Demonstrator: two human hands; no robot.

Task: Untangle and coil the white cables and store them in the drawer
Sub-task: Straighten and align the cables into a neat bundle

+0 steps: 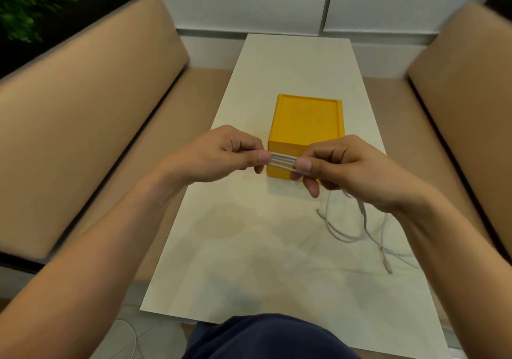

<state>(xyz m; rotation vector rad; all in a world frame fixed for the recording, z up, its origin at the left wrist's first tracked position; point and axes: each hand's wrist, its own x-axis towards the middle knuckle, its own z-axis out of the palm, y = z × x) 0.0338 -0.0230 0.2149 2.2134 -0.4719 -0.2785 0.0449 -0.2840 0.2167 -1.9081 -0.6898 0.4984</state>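
A bundle of white cable (282, 161) is stretched in several parallel strands between my two hands, held above the table in front of the yellow drawer box (307, 121). My left hand (221, 155) pinches the left end of the strands and my right hand (343, 164) pinches the right end. More loose white cable (365, 228) hangs down from my right hand and trails in loops on the white table (249, 247), with two plug ends lying free. The drawer box stands closed, its front partly hidden behind my hands.
Tan cushioned benches (83, 126) flank the narrow table on both sides. A white wall closes off the far end. My dark blue trouser leg (263, 336) sits at the table's near edge. Another white cable lies on the floor at lower left.
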